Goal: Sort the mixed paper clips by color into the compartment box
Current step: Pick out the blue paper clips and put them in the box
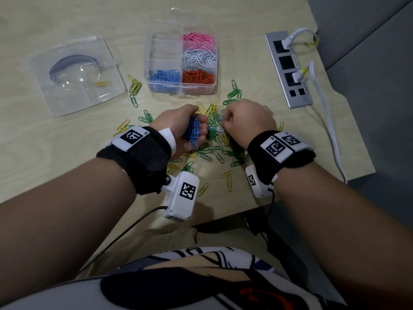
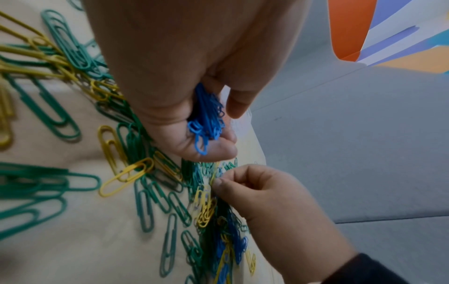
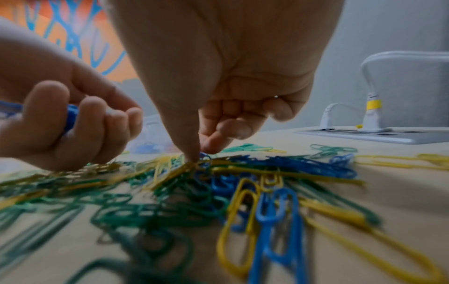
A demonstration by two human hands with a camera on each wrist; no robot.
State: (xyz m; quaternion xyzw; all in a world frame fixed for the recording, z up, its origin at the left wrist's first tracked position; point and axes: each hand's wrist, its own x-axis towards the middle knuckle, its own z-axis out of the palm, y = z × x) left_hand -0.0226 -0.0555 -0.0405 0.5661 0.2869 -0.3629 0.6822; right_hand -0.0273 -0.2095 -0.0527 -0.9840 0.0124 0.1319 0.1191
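Left hand [image 1: 178, 124] is curling round a bundle of blue clips [image 1: 194, 133], held over the loose pile [image 1: 214, 139] on the bench [image 1: 67, 139]. Right hand [image 1: 243, 119] is reaching down with thumb and forefinger closing on a blue clip [image 3: 205, 155] at the pile's top; whether it is already gripped cannot be told. Blue is the colour being gathered. Next, in my judgement, the bundle needs carrying to the box [image 1: 181, 63], whose near left compartment is holding blue clips [image 1: 164, 77]. Pink, white and orange are filling the right side. Remaining clips are thin coated wire loops, green, yellow and blue, tangling easily.
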